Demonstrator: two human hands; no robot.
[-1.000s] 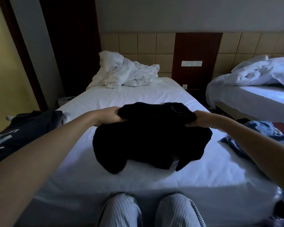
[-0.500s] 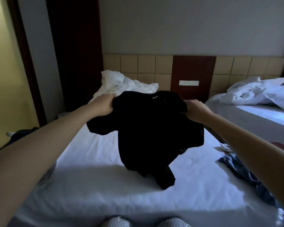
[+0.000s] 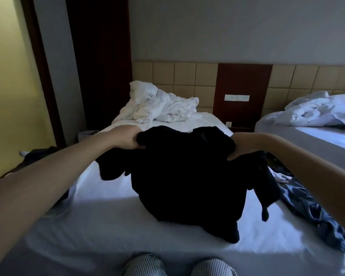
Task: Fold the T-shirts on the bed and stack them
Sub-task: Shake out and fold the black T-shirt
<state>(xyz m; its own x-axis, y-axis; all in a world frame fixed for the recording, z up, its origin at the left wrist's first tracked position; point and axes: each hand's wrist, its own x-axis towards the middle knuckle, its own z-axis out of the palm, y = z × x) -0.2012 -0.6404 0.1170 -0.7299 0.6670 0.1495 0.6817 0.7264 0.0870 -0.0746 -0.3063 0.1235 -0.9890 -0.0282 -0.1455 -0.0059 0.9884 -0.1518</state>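
Observation:
A black T-shirt (image 3: 187, 176) hangs from both my hands over the middle of the white bed (image 3: 100, 220). My left hand (image 3: 127, 138) grips its upper left corner, and my right hand (image 3: 241, 146) grips the upper right one. The shirt's lower part lies bunched on the sheet, a sleeve dangling on each side. A blue patterned T-shirt (image 3: 307, 202) lies crumpled on the bed's right edge. On the left edge lies a dark garment (image 3: 38, 156), mostly hidden behind my left arm.
A crumpled white duvet (image 3: 159, 106) is heaped at the head of the bed. A second bed (image 3: 317, 136) with white bedding stands to the right across a narrow gap. My knees in striped trousers (image 3: 177, 265) are at the foot.
The camera view has dropped a little. Both hands have come down with the black T-shirt, so more of its lower part rests on the sheet and its sleeves have swung outward.

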